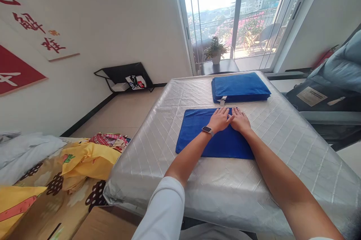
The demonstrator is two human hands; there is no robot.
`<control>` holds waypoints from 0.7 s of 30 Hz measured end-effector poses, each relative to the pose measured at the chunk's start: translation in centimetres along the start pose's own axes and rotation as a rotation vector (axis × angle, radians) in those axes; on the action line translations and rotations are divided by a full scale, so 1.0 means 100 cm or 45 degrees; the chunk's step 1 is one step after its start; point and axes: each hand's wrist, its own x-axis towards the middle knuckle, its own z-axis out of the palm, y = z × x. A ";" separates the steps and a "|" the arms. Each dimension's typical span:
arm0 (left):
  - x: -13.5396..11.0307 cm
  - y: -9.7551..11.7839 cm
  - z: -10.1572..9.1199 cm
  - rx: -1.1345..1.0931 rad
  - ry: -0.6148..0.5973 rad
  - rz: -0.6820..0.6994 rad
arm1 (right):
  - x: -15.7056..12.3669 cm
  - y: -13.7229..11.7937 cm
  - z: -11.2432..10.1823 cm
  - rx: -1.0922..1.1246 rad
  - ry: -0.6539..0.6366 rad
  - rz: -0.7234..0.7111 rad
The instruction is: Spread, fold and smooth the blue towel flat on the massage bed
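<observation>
Palms down with fingers extended, gripping nothing, a person's left hand (220, 120) and right hand (239, 120) rest together near the far edge of a blue cloth (191, 134) on a silver-covered table (152, 146). Just beyond lies a stack of blue cloths (241, 85); a potted plant (216, 50) stands farther back.

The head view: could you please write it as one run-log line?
left hand: palm down on blue cloth; right hand: palm down, same cloth; cloth stack: farther back on silver table cover
</observation>
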 end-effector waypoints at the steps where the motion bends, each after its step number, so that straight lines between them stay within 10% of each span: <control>1: 0.012 0.004 0.007 -0.018 -0.019 -0.046 | 0.000 0.000 0.000 0.003 -0.001 -0.003; 8: 0.002 -0.044 0.021 -0.029 -0.022 -0.391 | 0.002 0.000 0.002 0.026 0.005 0.025; 17: -0.083 -0.150 -0.052 -0.001 -0.144 -0.887 | 0.000 -0.003 -0.003 0.048 -0.012 0.051; 21: -0.123 -0.096 -0.133 0.010 0.556 -0.476 | 0.002 -0.001 0.000 0.049 -0.018 0.047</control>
